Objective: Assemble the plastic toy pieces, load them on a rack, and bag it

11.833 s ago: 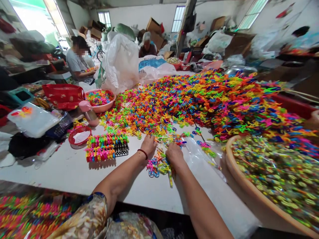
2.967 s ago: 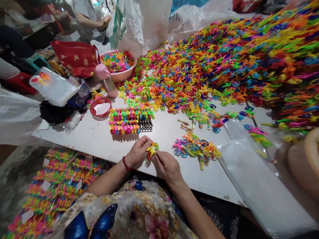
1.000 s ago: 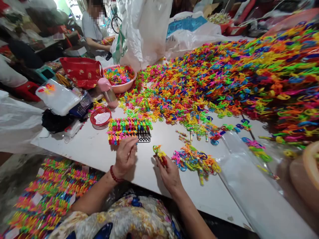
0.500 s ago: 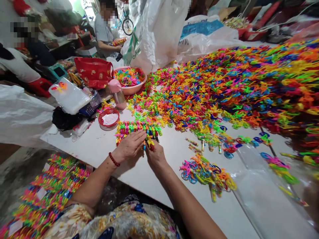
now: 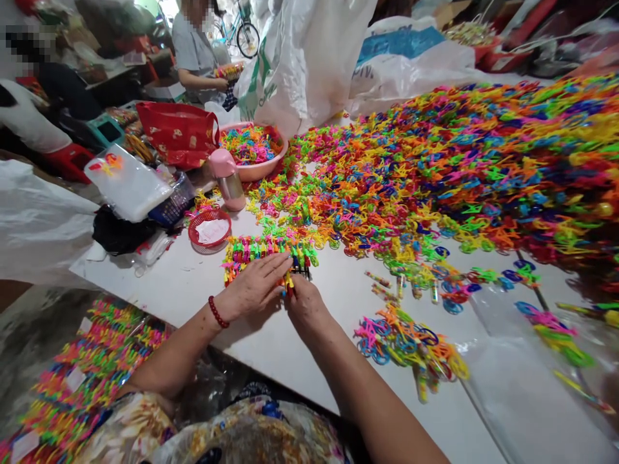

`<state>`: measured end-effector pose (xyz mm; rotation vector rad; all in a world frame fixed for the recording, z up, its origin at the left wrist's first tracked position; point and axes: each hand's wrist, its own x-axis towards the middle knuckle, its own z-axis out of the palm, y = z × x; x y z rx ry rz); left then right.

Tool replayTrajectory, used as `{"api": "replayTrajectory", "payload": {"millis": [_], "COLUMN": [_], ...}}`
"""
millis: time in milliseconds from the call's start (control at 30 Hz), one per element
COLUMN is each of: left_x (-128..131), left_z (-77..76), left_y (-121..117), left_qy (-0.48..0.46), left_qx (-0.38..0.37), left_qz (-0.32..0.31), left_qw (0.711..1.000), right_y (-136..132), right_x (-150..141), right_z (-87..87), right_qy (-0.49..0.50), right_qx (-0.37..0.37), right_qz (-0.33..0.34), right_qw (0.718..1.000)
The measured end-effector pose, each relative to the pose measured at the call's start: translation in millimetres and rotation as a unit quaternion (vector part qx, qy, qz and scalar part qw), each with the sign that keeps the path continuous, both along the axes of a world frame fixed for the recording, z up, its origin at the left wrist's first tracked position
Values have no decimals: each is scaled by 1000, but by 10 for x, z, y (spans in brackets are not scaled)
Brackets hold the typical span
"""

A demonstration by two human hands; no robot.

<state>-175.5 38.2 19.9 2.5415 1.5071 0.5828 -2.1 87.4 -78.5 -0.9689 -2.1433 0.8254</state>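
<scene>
My left hand (image 5: pixel 254 283), with a red bead bracelet (image 5: pixel 218 312) at the wrist, lies over the near side of a block of rowed plastic pieces (image 5: pixel 258 248). Its fingers are stretched out and flat, pointing right. Close beside its fingertips, my right hand (image 5: pixel 305 301) is closed in a pinch at the block's right end. A small yellow and red plastic piece (image 5: pixel 289 283) shows at its thumb and fingers; its exact kind is too small to make out. The rows hold pink, green, orange and blue pieces, partly covered by my hands.
A large heap of colourful plastic pieces (image 5: pixel 435 161) covers the table's right and back. A small pile (image 5: pixel 406 341) lies right of my arm. Further left stand a red basket (image 5: pixel 193 235), a pink-lidded jug (image 5: pixel 225 167) and a pink basin (image 5: pixel 265 169). A co-worker (image 5: pixel 193 58) stands behind.
The view has shifted slightly. My left hand's fingers have slid a little to the right over the rows. The right hand stays at the block's right end, still pinching.
</scene>
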Motion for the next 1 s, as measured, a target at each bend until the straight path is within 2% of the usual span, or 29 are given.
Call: {"api": "replayTrajectory", "payload": {"millis": [133,267,367,467,567,633,700,767,867,933,1000], "left_x": [32,64,154,342,572,696,770,793,771,747,727], "left_z": [-14,-40,-40,-52,-78,-80,-56,-12,51,65,54], "left_y": [13,-13,-86,-247,-424,-504,-540,-538,-492,-458,-434], "left_qy": [62,96,115,121,104,100,110,129,160,170,170], "left_qx": [8,26,32,34,37,35,34,38,37,32,27], "left_qz": [-24,-8,-16,-28,-11,2,5,0,-34,-58,-71], "left_qw": [998,995,993,992,994,994,993,991,986,983,983], "right_y": [-4,-43,-148,-365,-606,-731,-820,-880,-925,-930,-919], "right_x": [-54,-73,14,269,751,1142,1489,1718,1829,1818,1782], "right_z": [-21,52,121,212,329,389,403,369,272,221,203], "right_qy": [-4,-43,-37,-12,-9,-61,-155,-249,-333,-336,-292], "right_qx": [-4,-26,-35,-36,6,59,97,106,93,94,111], "right_qz": [-14,-21,-21,-29,-46,-108,-192,-243,-261,-264,-269], "right_qw": [1000,999,998,999,999,991,964,931,901,899,911]}}
